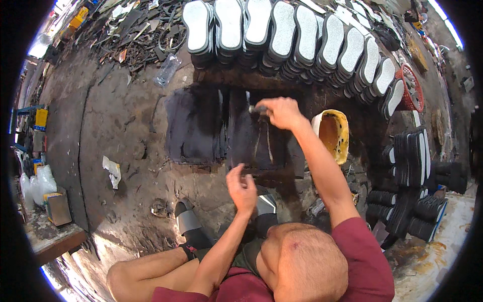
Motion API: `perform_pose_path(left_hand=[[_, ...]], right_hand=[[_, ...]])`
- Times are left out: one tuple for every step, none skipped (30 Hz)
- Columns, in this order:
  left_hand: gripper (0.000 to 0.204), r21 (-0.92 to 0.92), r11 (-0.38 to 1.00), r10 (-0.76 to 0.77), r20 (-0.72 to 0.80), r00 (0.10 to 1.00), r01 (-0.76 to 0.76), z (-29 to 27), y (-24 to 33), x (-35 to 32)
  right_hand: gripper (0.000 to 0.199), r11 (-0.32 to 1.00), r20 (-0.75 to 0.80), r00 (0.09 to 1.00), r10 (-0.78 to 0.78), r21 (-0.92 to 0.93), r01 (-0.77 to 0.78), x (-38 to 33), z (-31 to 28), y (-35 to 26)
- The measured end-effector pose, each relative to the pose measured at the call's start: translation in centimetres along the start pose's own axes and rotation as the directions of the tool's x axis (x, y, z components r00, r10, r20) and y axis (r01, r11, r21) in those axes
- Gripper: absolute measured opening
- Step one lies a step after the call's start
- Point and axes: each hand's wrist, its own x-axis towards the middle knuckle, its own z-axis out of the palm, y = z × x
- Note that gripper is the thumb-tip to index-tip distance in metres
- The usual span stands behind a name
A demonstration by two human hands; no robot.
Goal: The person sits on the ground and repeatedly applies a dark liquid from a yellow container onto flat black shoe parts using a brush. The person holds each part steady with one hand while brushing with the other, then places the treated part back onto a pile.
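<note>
My right hand [283,112] reaches over the right-hand black sheet [244,143], fingers closed round a small glue brush [257,108] with a dark body and a pale tip. Pale wet-looking streaks run across that sheet near the brush and lower down. Beside it on the left lies another stack of black sheets [193,126]. My left hand [242,190] hovers close to the sheet's near edge, fingers apart and holding nothing. To the right of the sheets, a cut-open yellowish tub [343,136] holds amber-brown liquid.
Stacked sole-shaped pieces [282,30] with white tops curve along the far side. More dark soles [410,158] stand at the right, below a red basket [415,88]. Scraps [136,38] and a clear plastic bottle [167,70] lie far left; a wooden bench [55,241] stands near left.
</note>
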Motion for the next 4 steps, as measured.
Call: perform_pose_path(left_hand=[[0.051, -0.065, 0.983, -0.178, -0.093, 0.98, 0.172, -0.7, -1.3, -0.6], [0.055, -0.111, 0.931, -0.35, -0.004, 0.937, 0.347, -1.0, -2.8, -0.8], [0.058, -0.175, 0.88, -0.437, 0.066, 0.897, 0.442, -0.9, -4.7, -0.5], [0.062, -0.231, 0.798, -0.537, 0.146, 0.831, 0.557, -0.6, -6.6, 0.2]], right_hand=[[0.04, 0.999, 0.039, 0.999, -0.031, 0.021, 0.03, -2.3, 1.2, -0.8], [0.042, 0.996, 0.037, 0.996, -0.086, 0.024, 0.085, -4.6, 2.3, -1.8], [0.044, 0.987, 0.014, 0.987, -0.157, 0.034, 0.157, -7.0, 3.2, -3.0], [0.044, 0.988, 0.018, 0.989, -0.15, 0.036, 0.149, -7.6, 3.4, -3.2]])
